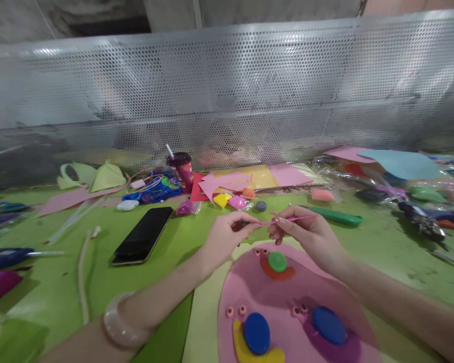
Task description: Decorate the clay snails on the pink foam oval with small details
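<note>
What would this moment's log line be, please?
left hand: thin pink strip | right hand: same strip | below: pink sheet with three snail figures

Txt/labels/nos.: none legible | cup (183, 176): printed, unreadable | phone (144, 235): scrn dark, no txt seen

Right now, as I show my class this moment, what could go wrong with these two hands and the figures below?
The thin pink strand is pinched by both the left hand and the right hand, so a pull might stretch or snap it. Both hands are close to the figure with the green disc; a dip could smudge it or knock its eyes. The phone lies near the left forearm and might get nudged.
</note>
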The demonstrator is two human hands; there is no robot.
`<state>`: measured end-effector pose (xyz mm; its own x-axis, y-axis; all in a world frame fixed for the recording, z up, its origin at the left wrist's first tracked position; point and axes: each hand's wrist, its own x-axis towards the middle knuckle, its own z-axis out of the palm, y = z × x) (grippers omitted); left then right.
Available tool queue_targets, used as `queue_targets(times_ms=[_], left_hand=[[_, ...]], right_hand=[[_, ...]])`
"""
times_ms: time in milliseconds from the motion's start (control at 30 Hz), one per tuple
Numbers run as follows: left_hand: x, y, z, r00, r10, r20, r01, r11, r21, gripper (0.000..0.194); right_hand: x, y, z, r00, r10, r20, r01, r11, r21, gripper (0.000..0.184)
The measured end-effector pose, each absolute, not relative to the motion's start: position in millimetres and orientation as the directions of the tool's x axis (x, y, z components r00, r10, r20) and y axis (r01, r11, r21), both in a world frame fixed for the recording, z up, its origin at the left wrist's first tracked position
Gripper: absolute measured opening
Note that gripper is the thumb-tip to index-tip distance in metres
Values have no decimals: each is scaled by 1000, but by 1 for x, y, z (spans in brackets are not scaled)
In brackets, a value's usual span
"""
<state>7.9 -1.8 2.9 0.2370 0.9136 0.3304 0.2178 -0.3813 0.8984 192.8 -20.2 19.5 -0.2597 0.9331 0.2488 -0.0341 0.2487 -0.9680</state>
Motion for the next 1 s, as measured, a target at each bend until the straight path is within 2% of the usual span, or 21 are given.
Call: queue_targets(times_ms=[200, 433, 633, 867, 1000], left_hand=[[9, -4, 6, 240, 944, 224, 195, -273, 942, 8], [7, -1, 6, 318, 939, 131, 173, -193, 966, 15], [4, 1, 2, 398, 907, 136, 97, -189, 977, 12], [6, 1, 1, 399, 912, 94, -57, -78, 995, 20], [4, 3, -1, 384, 918, 104, -41, -95, 995, 19]], right_hand=[[195, -19, 24, -288, 927, 241, 0, 252, -968, 23], [194, -12, 20, -292, 955, 52, -264, -28, -964, 23], [194, -11, 19, -357, 932, -70, -354, -204, -913, 23], [194, -14, 24, -348, 935, -72, -381, -211, -900, 15], [192, -13, 22, -294, 950, -106, -369, -215, -904, 10]])
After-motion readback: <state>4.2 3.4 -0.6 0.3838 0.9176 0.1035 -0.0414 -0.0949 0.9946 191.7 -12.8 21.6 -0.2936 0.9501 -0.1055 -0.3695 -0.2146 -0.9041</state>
